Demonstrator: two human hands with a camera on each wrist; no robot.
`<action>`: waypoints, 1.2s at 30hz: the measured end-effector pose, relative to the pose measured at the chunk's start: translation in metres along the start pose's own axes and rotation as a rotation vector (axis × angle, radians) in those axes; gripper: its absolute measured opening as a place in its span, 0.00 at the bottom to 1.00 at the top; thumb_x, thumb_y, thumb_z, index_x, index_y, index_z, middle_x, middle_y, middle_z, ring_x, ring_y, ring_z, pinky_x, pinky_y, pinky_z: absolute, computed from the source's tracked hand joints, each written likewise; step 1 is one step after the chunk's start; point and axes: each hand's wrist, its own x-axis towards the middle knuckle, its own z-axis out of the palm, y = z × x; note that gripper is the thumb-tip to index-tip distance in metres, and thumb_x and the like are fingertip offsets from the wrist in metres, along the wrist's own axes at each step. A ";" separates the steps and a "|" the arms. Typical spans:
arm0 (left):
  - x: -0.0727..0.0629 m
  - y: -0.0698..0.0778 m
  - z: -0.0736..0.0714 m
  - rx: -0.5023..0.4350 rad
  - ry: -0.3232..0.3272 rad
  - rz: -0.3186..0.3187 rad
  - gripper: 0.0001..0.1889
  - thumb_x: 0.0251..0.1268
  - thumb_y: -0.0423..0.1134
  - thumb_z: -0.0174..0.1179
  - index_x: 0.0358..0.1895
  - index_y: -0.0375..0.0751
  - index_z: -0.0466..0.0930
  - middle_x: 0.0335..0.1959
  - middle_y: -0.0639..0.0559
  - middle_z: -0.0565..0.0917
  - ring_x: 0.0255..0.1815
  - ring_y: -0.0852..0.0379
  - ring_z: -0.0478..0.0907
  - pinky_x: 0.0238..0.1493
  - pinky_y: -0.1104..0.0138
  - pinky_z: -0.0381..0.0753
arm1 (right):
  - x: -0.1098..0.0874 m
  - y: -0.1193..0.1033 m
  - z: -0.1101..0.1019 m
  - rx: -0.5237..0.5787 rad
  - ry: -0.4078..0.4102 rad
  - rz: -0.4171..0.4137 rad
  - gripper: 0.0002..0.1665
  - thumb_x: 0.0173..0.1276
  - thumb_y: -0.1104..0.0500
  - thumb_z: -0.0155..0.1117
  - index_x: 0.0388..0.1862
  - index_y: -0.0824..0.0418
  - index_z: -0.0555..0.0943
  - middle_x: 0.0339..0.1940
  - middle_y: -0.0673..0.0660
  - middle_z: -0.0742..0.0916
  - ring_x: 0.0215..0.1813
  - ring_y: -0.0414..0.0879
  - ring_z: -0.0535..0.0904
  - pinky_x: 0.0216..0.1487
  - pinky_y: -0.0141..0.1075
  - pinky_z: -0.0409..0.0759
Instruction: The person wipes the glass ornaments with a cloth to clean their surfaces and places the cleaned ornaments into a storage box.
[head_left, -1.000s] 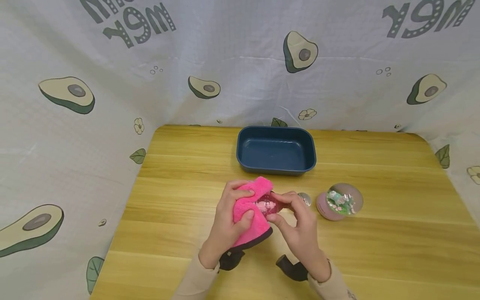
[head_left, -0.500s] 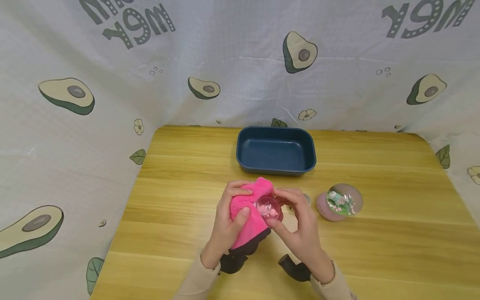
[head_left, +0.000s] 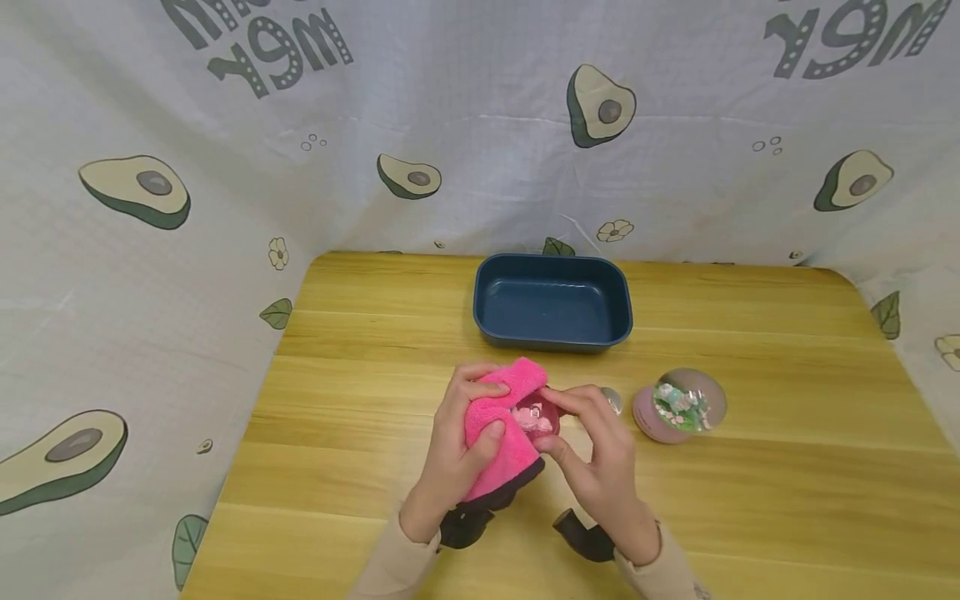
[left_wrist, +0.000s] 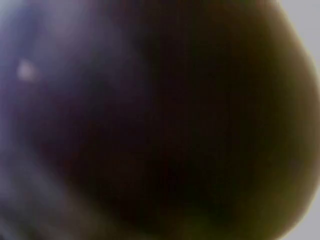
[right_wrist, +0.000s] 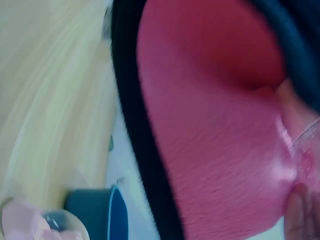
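Observation:
A small pink snow globe (head_left: 535, 415) with pale pink figures inside is held between the two hands, above the table. The left hand (head_left: 463, 433) grips a fluffy pink cloth (head_left: 504, 462) with a dark border, its folds pressed against the globe's left side. On the other side, the right hand (head_left: 596, 446) pinches the globe between thumb and fingers. In the right wrist view the cloth (right_wrist: 210, 125) fills the middle, with the globe (right_wrist: 309, 155) and fingertips (right_wrist: 296, 212) at the right edge. The left wrist view is dark and blurred.
A dark blue tub (head_left: 553, 343) stands at the back of the wooden table (head_left: 345, 400). Right of the hands is a larger snow globe (head_left: 688, 402) on a lilac base. A small clear round thing (head_left: 613, 401) peeks out behind the right hand. Avocado-print fabric (head_left: 495, 100) hangs behind.
The right fingers shift slightly on the pink globe, which tilts to show more of its dome and then turns partly back. The left hand stays on the cloth; the other things have not moved.

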 end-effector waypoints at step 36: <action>0.003 0.001 0.004 0.179 -0.078 0.213 0.16 0.70 0.49 0.47 0.48 0.38 0.69 0.54 0.39 0.71 0.54 0.45 0.73 0.50 0.60 0.79 | -0.004 -0.003 -0.004 0.121 -0.031 0.328 0.24 0.66 0.46 0.62 0.37 0.69 0.76 0.31 0.54 0.81 0.32 0.40 0.78 0.38 0.26 0.79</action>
